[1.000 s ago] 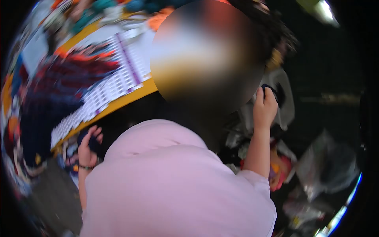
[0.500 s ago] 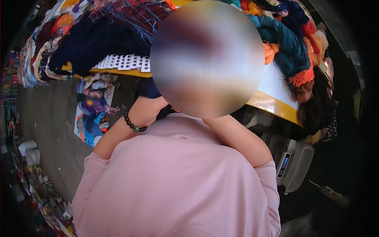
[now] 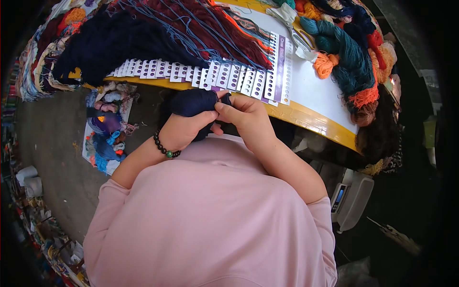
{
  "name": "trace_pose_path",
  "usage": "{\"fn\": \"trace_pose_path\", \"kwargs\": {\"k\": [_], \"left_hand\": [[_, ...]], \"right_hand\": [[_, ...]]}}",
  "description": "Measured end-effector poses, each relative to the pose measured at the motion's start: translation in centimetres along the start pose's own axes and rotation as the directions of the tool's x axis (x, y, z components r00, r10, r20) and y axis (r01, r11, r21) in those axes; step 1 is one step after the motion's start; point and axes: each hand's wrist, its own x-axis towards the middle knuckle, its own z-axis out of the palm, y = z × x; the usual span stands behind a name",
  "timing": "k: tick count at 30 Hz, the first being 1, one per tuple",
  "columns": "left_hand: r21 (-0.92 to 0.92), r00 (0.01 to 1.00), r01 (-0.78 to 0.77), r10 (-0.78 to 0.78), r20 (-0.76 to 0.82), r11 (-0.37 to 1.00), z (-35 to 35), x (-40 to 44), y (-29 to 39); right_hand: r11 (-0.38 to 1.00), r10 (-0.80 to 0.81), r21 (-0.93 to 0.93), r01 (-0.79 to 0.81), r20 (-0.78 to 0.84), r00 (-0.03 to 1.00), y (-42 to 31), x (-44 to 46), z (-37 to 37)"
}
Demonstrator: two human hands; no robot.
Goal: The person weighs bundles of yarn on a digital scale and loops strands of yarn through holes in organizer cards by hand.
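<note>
A skein of dark navy yarn [image 3: 193, 102] is bunched in front of my chest, just short of the table edge. My left hand [image 3: 184, 130], with a dark bead bracelet at its wrist, is wrapped round the yarn from below and the side. At the yarn's right end my right hand [image 3: 248, 115] pinches a navy strand or loop between thumb and fingers. The two hands nearly meet there. How the strand runs between the fingertips is too small to make out.
White punched cards [image 3: 234, 76] line the edge of the yellow-rimmed table [image 3: 325, 125]. Navy [image 3: 114, 50] and maroon yarn [image 3: 191, 31] lies over them. Scissors [image 3: 302, 37], an orange skein [image 3: 326, 65] and teal yarn [image 3: 342, 48] are to the right. A scale [image 3: 354, 198] stands below.
A blurred disc hid most of both hands and the table middle before; now they show. The view has shifted slightly. My left forearm stays in nearly the same place.
</note>
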Motion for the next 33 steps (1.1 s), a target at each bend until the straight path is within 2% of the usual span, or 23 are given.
{"fn": "trace_pose_path", "kwargs": {"k": [7, 9, 10, 12, 13, 14, 15, 16, 17, 18, 19, 20, 21, 22, 24, 25, 26, 27, 28, 29, 31, 32, 33], "left_hand": [[0.026, 0.998, 0.05, -0.048, -0.045, 0.998, -0.1, -0.2, 0.1], [-0.087, 0.996, -0.014, 0.006, -0.089, 0.996, 0.0, -0.1, -0.3], [-0.087, 0.996, -0.019, 0.011, -0.089, 0.996, 0.1, -0.1, -0.2], [-0.254, 0.993, -0.087, 0.063, -0.102, 0.963, 0.2, 0.0, 0.0], [-0.197, 0.986, -0.164, 0.157, -0.05, 0.967, -1.1, -0.3, -0.5], [-0.182, 0.975, -0.193, 0.169, -0.141, 0.964, -3.0, -1.2, -1.3], [-0.586, 0.991, -0.137, 0.108, -0.085, 0.799, -4.2, -1.6, 0.3], [-0.675, 0.981, -0.172, 0.062, -0.184, 0.717, -6.5, -3.0, 1.2], [-0.703, 0.977, -0.214, 0.146, -0.158, 0.678, -10.4, -4.4, 1.6], [-0.728, 0.957, -0.291, 0.201, -0.211, 0.621, -14.6, -5.9, 1.6], [-0.618, 0.867, -0.484, 0.241, -0.436, 0.62, -17.6, -7.3, 2.3], [-0.516, 0.812, -0.563, 0.316, -0.49, 0.646, -21.2, -8.8, 2.6], [-0.496, 0.718, -0.662, 0.288, -0.633, 0.562, -21.8, -10.1, 3.8], [-0.564, 0.789, -0.606, 0.334, -0.515, 0.561, -23.2, -11.2, 3.7], [-0.607, 0.879, -0.477, 0.358, -0.315, 0.636, -20.7, -11.5, 4.0], [-0.699, 0.937, -0.309, 0.334, -0.105, 0.645, -18.1, -10.4, 4.1], [-0.713, 0.948, -0.195, 0.316, 0.039, 0.673, -16.4, -9.0, 3.4], [-0.727, 0.942, -0.113, 0.305, 0.137, 0.678, -15.2, -7.6, 1.7], [-0.718, 0.931, 0.0, 0.261, 0.253, 0.696, -13.5, -6.0, 0.5], [-0.689, 0.974, 0.098, 0.073, 0.215, 0.718, -11.4, -4.9, 0.0], [-0.382, 0.945, 0.257, -0.148, 0.292, 0.887, -6.4, -1.5, 0.1], [-0.317, 0.937, 0.256, -0.154, 0.313, 0.913, -4.2, -0.3, -0.6], [-0.02, 0.97, 0.105, -0.098, 0.224, 0.994, -1.7, 0.5, -0.1]], "right_hand": [[0.996, -0.091, -0.017, 0.09, -0.006, 0.996, 1.0, 0.1, -0.3], [0.996, -0.082, -0.021, 0.082, 0.013, 0.997, 0.8, 0.1, -0.2], [0.994, -0.102, 0.035, 0.103, -0.028, 0.994, 0.4, -0.1, 0.3], [0.976, -0.105, 0.185, 0.114, -0.058, 0.993, 0.1, -0.5, 0.0], [0.955, -0.087, 0.28, 0.096, -0.045, 0.995, -0.4, -0.8, -0.7], [0.924, -0.071, 0.378, 0.062, 0.01, 0.997, -1.6, -2.2, -1.5], [0.885, -0.078, 0.462, 0.053, 0.036, 0.996, -1.8, -4.0, -3.6], [0.812, -0.225, 0.57, 0.123, 0.112, 0.968, -2.7, -5.9, -5.3], [0.921, -0.18, 0.332, 0.204, -0.102, 0.978, -4.6, -8.4, -7.4], [0.962, -0.219, 0.064, 0.264, -0.392, 0.894, -6.1, -10.7, -10.0], [0.938, -0.342, -0.236, 0.254, -0.499, 0.796, -7.6, -12.8, -14.7], [0.837, -0.499, -0.538, 0.103, -0.672, 0.547, -9.1, -14.4, -17.9], [0.586, -0.744, -0.806, -0.08, -0.575, 0.34, -9.6, -16.2, -22.9], [0.114, -0.912, -0.7, -0.705, -0.355, 0.205, -10.9, -17.7, -23.8], [0.153, -0.892, -0.813, -0.562, -0.358, 0.275, -11.7, -16.7, -20.6], [0.371, -0.77, -0.891, -0.26, -0.452, 0.451, -11.0, -14.8, -19.2], [0.277, -0.714, -0.948, -0.159, -0.313, 0.626, -10.4, -12.6, -15.1], [0.399, -0.547, -0.915, -0.05, -0.282, 0.788, -8.9, -10.4, -11.9], [0.42, -0.218, -0.884, -0.206, -0.319, 0.922, -8.3, -8.6, -8.4], [0.468, -0.255, -0.878, 0.102, -0.024, 0.967, -6.0, -6.8, -7.1], [0.387, -0.194, -0.895, 0.224, 0.158, 0.968, -4.5, -4.5, -3.0], [0.379, -0.13, -0.9, 0.216, 0.179, 0.975, -4.3, -3.9, -1.3], [0.283, -0.188, -0.892, 0.352, 0.308, 0.933, -3.9, -3.4, -0.8]]}}
